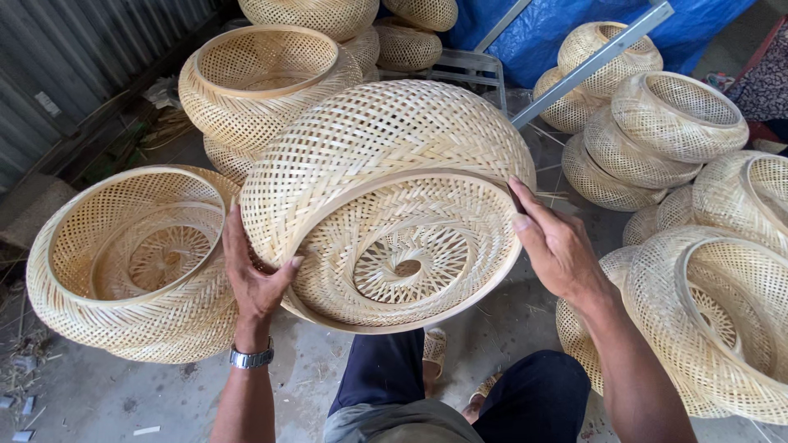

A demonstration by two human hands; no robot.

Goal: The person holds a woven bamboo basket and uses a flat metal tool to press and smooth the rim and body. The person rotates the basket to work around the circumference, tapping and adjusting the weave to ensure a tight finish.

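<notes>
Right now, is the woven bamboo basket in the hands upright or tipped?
Tipped. The round woven bamboo basket has its open rim facing the camera, inside visible, held between the left hand and right hand.

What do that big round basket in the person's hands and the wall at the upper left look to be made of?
The basket, held by the left hand and right hand, looks woven from thin pale bamboo or cane strips, unvarnished and matte; the open lattice and bent hoop rim suggest so. The wall seems corrugated sheet metal, dull grey, going by its even ridges.
</notes>
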